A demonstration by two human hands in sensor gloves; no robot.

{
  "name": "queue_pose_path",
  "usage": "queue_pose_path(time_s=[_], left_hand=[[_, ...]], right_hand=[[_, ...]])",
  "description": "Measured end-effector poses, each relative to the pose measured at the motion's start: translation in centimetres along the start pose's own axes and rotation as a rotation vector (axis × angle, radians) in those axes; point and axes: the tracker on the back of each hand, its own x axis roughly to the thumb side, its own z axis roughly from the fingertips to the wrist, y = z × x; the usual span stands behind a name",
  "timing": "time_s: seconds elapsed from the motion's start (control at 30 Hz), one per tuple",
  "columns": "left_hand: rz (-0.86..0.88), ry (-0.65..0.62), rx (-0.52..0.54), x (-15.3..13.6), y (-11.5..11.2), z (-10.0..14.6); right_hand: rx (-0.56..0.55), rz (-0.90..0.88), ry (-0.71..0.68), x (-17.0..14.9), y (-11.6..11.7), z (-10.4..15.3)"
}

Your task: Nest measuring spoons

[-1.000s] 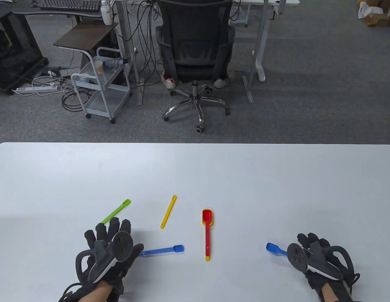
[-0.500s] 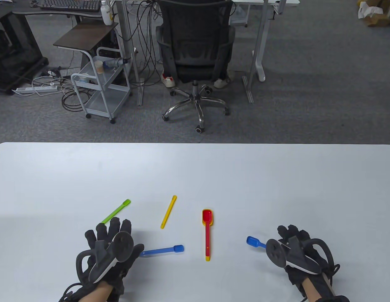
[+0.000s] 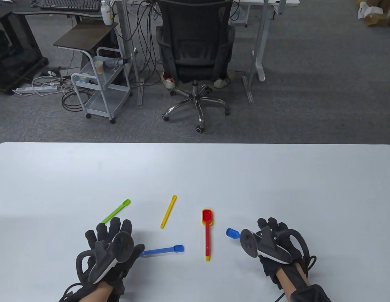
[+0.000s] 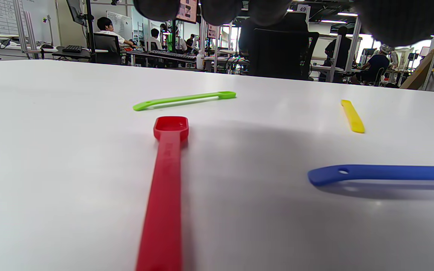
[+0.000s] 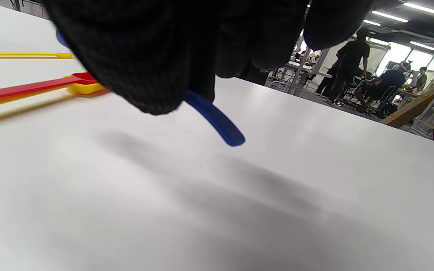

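White and matte, the surface [image 3: 195,176] is carrying the full spoon set near its front edge. I am seeing the right hand [image 3: 270,243] holding a short blue spoon [image 3: 232,233] by the handle, with the bowl projecting to the left, just beside the red spoon [image 3: 207,234] but not touching it. In the right wrist view the gloved fingers [image 5: 134,56] are pressing together around that blue handle, whose free end [image 5: 217,120] is hanging clear above the surface.

The red spoon is lying nested in a yellow spoon [image 3: 208,258], whose edges are showing at the bowl and at the handle tip. A thin yellow spoon [image 3: 168,211] is lying tilted to the left of that pair, and a green spoon [image 3: 117,210] is lying further left, its near end running under the left hand's fingertips in the table view. A long blue spoon [image 3: 163,250] is lying flat, its handle end just beside the left hand [image 3: 108,251].

The left hand is sitting palm down with its fingers [image 3: 114,228] slightly spread, gripping nothing that I can see. The left wrist view is showing a second red spoon [image 4: 166,180] lying on the surface beneath that hand, bowl pointing away.
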Motion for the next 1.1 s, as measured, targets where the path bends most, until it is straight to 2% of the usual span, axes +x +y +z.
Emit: queue_pose_path(time_s=[0.63,0.87,1.1], left_hand=[[0.007,-0.011,0.001,0.1,0.0,0.1],[0.012,-0.012,0.004,0.1,0.0,0.2],[0.013,-0.014,0.004,0.1,0.0,0.2]], right_hand=[[0.008,-0.125,0.073,6.3,-2.3,-2.9],[-0.01,-0.15,0.125,7.8,-3.2,-3.9],[0.028,-0.223,0.202,8.5,-3.2,-5.0]])
